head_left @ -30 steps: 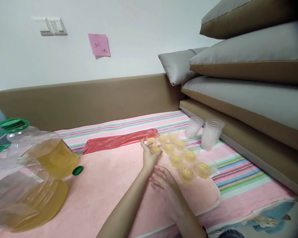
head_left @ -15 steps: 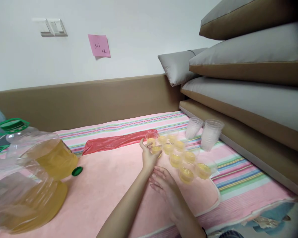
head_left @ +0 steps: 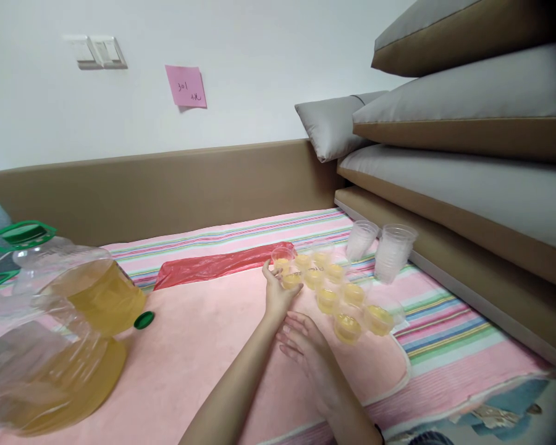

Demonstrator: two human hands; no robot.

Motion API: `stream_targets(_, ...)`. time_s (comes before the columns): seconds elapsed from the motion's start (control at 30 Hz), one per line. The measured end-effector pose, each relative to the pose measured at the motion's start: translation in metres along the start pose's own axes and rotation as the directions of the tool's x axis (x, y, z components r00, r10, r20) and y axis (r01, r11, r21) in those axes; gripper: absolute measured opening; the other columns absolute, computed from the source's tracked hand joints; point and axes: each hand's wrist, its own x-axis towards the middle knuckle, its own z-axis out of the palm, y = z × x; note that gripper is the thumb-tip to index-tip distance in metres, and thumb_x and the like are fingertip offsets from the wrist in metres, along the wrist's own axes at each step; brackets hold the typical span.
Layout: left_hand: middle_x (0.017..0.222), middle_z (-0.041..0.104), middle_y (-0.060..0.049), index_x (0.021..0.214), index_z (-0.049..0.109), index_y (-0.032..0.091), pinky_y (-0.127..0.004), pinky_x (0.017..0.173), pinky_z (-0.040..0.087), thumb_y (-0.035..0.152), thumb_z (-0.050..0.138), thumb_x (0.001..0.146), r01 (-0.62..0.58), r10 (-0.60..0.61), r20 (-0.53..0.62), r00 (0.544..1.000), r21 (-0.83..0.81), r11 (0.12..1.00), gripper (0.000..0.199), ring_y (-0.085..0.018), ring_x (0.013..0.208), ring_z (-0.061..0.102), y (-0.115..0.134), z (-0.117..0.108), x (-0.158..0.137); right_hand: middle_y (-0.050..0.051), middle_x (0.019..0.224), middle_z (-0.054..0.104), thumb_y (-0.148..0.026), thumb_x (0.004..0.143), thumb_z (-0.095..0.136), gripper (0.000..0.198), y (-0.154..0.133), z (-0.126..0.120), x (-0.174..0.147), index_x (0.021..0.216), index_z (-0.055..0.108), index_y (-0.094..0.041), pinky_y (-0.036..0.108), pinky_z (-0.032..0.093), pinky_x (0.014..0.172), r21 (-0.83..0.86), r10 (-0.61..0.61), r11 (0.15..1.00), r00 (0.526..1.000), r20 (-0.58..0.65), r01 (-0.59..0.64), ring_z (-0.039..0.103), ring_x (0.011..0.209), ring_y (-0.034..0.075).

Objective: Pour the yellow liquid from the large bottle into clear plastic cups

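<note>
Pink towel (head_left: pixel 204 358): left hand (head_left: pixel 278 293) cups small oil cup (head_left: pixel 291 281), right hand (head_left: pixel 306 346) spread nearby.

Lighting: soft, even, bright, casting only faint shadows. Wide-angle lens is bending lines toward the edges. Oil bottle (head_left: pixel 50 334), closest to the camera, is blurring; the bottom right corner is darkening. Glare: minimal.
</note>
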Motion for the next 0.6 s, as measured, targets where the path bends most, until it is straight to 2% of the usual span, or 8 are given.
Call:
stream_targets(0.13,0.117,0.052,-0.008,0.135,0.023,0.025,-0.044,0.096,0.047,0.020,0.083,0.055,0.027,-0.027,0.012,1.000,0.020,0.999,0.100,-0.025,0.111,0.057,0.002,-0.010,-0.005,0.008,0.111,0.071,-0.047,0.063,0.082,0.045,0.000,0.000,0.000,0.100,0.068,-0.025,0.039,0.053,0.089,-0.015,0.010,1.000,1.000,0.006,-0.009,0.069,0.103,0.028)
stream_targets(0.3,0.118,0.049,-0.010,0.133,0.025,0.023,-0.048,0.096,0.046,0.024,0.084,0.053,0.070,-0.071,0.018,0.997,0.064,0.996,0.100,-0.027,0.112,0.055,0.010,-0.033,-0.014,0.008,0.109,0.071,-0.045,0.063,0.083,0.043,-0.003,0.000,0.001,0.097,0.068,-0.024,0.039,0.053,0.085,-0.019,0.007,1.000,1.000,-0.002,-0.007,0.070,0.096,0.025)
stream_targets(0.4,0.120,0.049,-0.010,0.133,0.025,0.024,-0.048,0.096,0.046,0.024,0.084,0.054,0.071,-0.072,0.017,0.997,0.081,0.994,0.098,-0.027,0.113,0.054,0.018,-0.047,-0.019,0.005,0.086,0.072,-0.043,0.057,0.086,0.044,-0.006,0.003,0.002,0.089,0.068,-0.021,0.035,0.054,0.075,-0.040,-0.008,0.999,1.000,0.023,0.009,0.070,0.078,0.021)
stream_targets(0.5,0.119,0.050,-0.009,0.132,0.027,0.026,-0.048,0.095,0.048,0.022,0.083,0.054,0.066,-0.067,0.012,0.998,0.086,0.994,0.096,-0.026,0.113,0.055,0.023,-0.057,-0.025,0.000,0.061,0.066,-0.044,0.049,0.090,0.043,-0.008,0.006,0.001,0.074,0.066,-0.019,0.031,0.051,0.062,-0.098,-0.020,0.995,0.995,0.101,0.030,0.066,0.061,0.018)
stream_targets(0.6,0.117,0.051,-0.009,0.130,0.029,0.026,-0.049,0.095,0.047,0.020,0.082,0.056,0.064,-0.065,0.013,0.998,0.092,0.994,0.092,-0.025,0.110,0.057,0.023,-0.060,-0.028,0.002,0.058,0.068,-0.050,0.050,0.089,0.043,-0.009,0.008,-0.004,0.066,0.066,-0.017,0.027,0.047,0.052,-0.165,-0.011,0.986,0.988,0.153,0.037,0.062,0.053,0.015)
